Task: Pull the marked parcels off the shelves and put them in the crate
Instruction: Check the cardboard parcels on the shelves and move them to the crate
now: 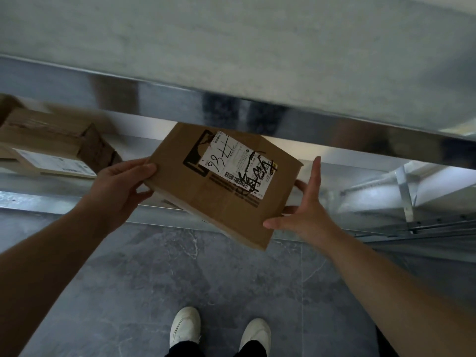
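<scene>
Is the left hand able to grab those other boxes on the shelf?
Probably not right now: the left hand grips the marked parcel. The other boxes sit close beside it with nothing between.

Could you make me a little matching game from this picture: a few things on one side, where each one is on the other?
Things:
1. flat parcel
2. brown box
3. white shoes
4. left hand

Places:
A. on the grey floor
B. on the shelf at the left
C. held between both hands
D. gripping the parcel's left edge

Pairs: 1-C, 2-B, 3-A, 4-D
</scene>
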`<state>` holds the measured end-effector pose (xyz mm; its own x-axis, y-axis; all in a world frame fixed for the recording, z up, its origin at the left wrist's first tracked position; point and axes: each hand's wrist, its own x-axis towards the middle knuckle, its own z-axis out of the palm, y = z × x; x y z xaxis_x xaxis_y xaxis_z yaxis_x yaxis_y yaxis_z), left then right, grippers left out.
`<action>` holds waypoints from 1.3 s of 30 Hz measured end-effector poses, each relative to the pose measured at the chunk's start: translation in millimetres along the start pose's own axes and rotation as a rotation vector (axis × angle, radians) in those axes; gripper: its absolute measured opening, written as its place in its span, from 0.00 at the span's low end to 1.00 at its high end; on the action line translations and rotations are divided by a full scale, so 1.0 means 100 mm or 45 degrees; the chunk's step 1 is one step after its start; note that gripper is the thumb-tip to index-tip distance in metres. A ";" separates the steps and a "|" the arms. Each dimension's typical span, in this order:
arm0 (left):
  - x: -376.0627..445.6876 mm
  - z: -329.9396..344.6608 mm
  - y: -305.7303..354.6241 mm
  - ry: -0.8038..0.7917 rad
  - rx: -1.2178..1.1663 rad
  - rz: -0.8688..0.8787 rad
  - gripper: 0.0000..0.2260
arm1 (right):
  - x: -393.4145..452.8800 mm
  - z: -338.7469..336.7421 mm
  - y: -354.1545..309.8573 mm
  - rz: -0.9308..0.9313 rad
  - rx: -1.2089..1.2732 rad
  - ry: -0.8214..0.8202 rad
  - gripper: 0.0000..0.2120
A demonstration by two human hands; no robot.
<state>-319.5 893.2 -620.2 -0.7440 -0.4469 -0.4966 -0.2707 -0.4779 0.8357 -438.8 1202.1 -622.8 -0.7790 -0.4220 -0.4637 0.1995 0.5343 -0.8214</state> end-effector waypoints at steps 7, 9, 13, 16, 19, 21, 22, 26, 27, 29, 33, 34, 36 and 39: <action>0.02 -0.06 0.03 -0.062 0.054 0.023 0.07 | 0.20 -0.06 -0.08 -0.075 -0.498 -0.074 0.78; 0.03 -0.09 -0.03 -0.048 0.014 0.035 0.07 | 0.21 -0.04 -0.07 -0.122 -0.452 -0.084 0.76; 0.03 -0.11 -0.25 0.013 -0.120 0.098 0.05 | 0.15 0.02 -0.01 -0.192 -0.378 0.033 0.73; 0.03 -0.14 -0.39 0.038 -0.266 0.060 0.25 | 0.08 0.12 0.00 -0.224 -0.358 0.134 0.63; -0.02 -0.04 -0.51 0.008 -0.407 -0.026 0.44 | 0.00 0.26 0.00 -0.140 -0.195 0.324 0.40; -0.06 0.05 -0.57 -0.024 -0.422 -0.111 0.44 | -0.07 0.35 0.03 -0.085 -0.208 0.376 0.33; -0.08 0.10 -0.59 -0.019 -0.415 -0.147 0.43 | -0.10 0.37 0.05 -0.070 -0.238 0.379 0.31; -0.16 0.11 -0.56 -0.023 -0.352 -0.313 0.30 | -0.17 0.37 0.15 0.010 -0.372 0.185 0.27; -0.18 0.08 -0.56 -0.057 -0.317 -0.365 0.29 | -0.17 0.35 0.16 0.053 -0.369 0.093 0.28; -0.24 0.01 -0.58 -0.145 -0.253 -0.485 0.28 | -0.19 0.34 0.16 0.169 -0.334 -0.160 0.30; -0.35 -0.08 -0.64 -0.152 -0.166 -0.571 0.29 | -0.21 0.37 0.10 0.194 -0.569 -0.438 0.38; -0.36 -0.12 -0.65 -0.143 -0.160 -0.572 0.31 | -0.19 0.41 0.10 0.179 -0.584 -0.427 0.38; -0.39 -0.21 -0.67 -0.138 -0.143 -0.601 0.37 | -0.17 0.49 0.05 0.227 -0.362 -0.361 0.34; -0.45 -0.32 -0.72 -0.077 -0.109 -0.635 0.40 | -0.14 0.61 0.04 0.395 0.290 -0.353 0.35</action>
<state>-247.2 923.8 -665.1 -0.5715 -0.1053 -0.8138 -0.5529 -0.6835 0.4766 -390.9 1164.9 -639.7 -0.4803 -0.4640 -0.7443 0.5469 0.5050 -0.6677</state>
